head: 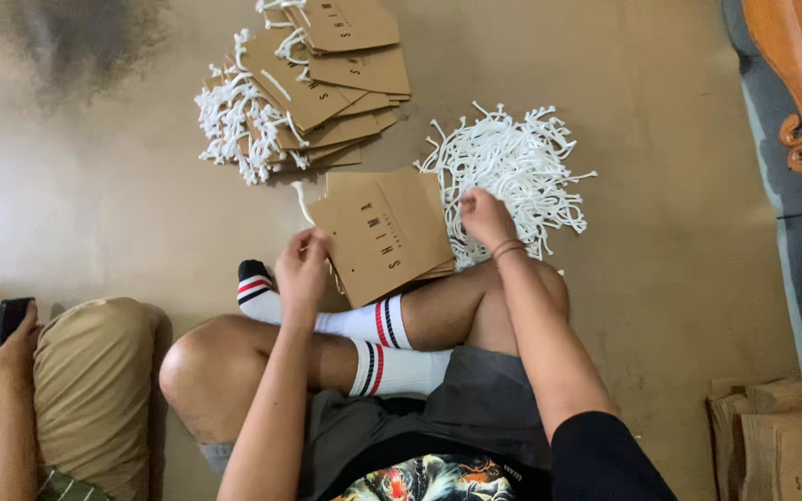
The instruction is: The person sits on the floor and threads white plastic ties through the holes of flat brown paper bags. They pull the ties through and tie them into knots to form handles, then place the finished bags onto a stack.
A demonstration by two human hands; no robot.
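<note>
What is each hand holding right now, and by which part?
The left hand pinches the near-left corner of the top brown paper bag. The right hand grips strands at the edge of the white cord pile.

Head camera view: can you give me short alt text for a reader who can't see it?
A person sitting cross-legged on the floor holds the edge of a stack of flat brown paper bags with the left hand while the right hand reaches into a pile of white cords. A heap of corded bags lies beyond; another person's hand holds a phone at left.
</note>
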